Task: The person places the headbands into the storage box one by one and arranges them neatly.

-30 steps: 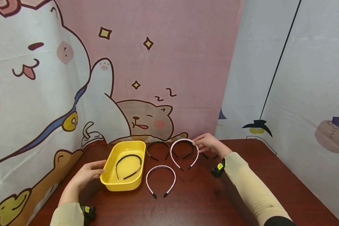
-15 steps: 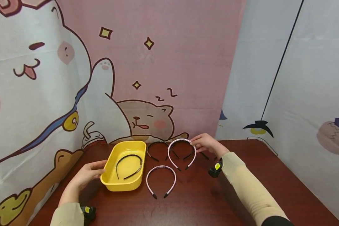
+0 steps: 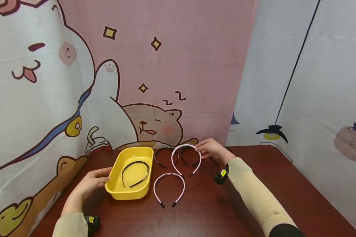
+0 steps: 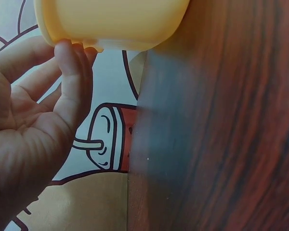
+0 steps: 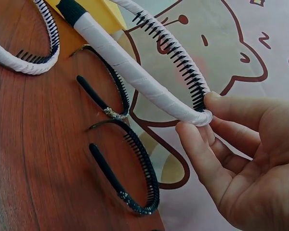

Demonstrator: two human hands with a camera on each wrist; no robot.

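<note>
My left hand (image 3: 90,182) grips the left side of a yellow plastic tub (image 3: 130,195), fingertips at its rim in the left wrist view. Inside the tub lies a black headband (image 3: 136,162). My right hand (image 3: 211,150) pinches a pale pink wrapped headband (image 5: 130,77) between thumb and fingers, its dark-tipped ends pointing down in the head view. Black comb teeth line its inner side. Another pink headband (image 3: 169,173) lies on the table, right of the tub. Behind the held one are black headbands, one (image 5: 120,89) and another (image 5: 151,178), both with glittery trim.
The dark red wood table (image 3: 201,210) bears everything. Part of a further black headband (image 3: 214,161) shows below my right hand. A cartoon-printed cloth (image 3: 195,65) hangs right behind the table's far edge.
My right hand has carried the pink headband leftward, nearer the tub. More of the black headband at the right is uncovered. My left hand and the tub stay in place.
</note>
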